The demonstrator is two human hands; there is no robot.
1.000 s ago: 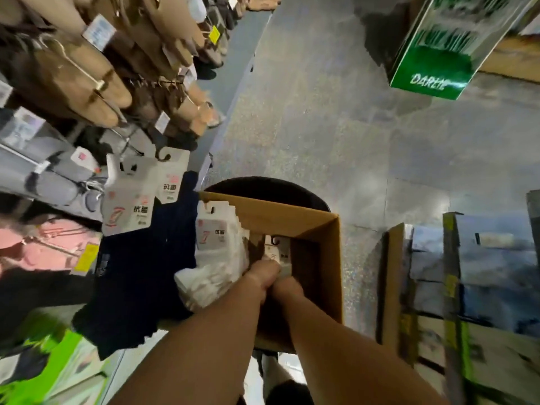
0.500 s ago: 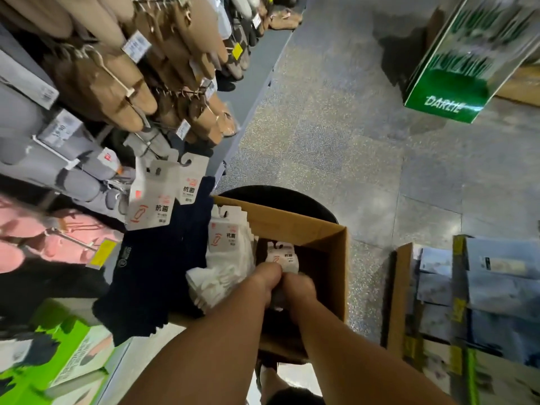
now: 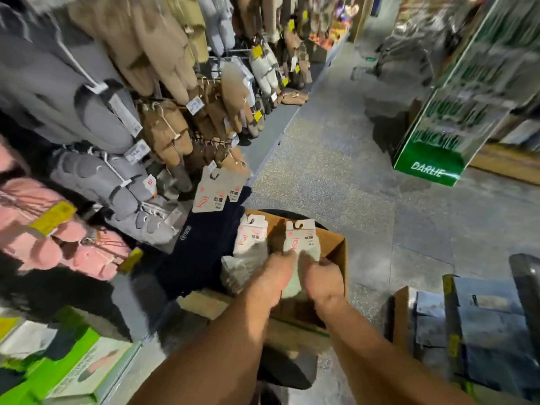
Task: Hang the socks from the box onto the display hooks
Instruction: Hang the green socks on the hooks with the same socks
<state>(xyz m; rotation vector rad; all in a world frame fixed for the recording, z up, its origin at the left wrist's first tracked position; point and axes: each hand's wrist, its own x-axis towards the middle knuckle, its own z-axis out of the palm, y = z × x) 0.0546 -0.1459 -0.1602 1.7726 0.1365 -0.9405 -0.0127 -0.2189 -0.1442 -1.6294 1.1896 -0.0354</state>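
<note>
My left hand [image 3: 276, 277] and right hand [image 3: 323, 280] both grip a pale sock pack [image 3: 301, 247] above the box [image 3: 336, 249]; hurrying could miss its hanger tab's hook.

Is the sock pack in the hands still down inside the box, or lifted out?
Mostly lifted out: the sock pack stands above the box rim, gripped by left hand and right hand.

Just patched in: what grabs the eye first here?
Both hands, left and right, hold a pale sock pack above the cardboard box at lower centre. Slippers crowd the rack on the left, and a green Darlie stand leans in at right.
</note>
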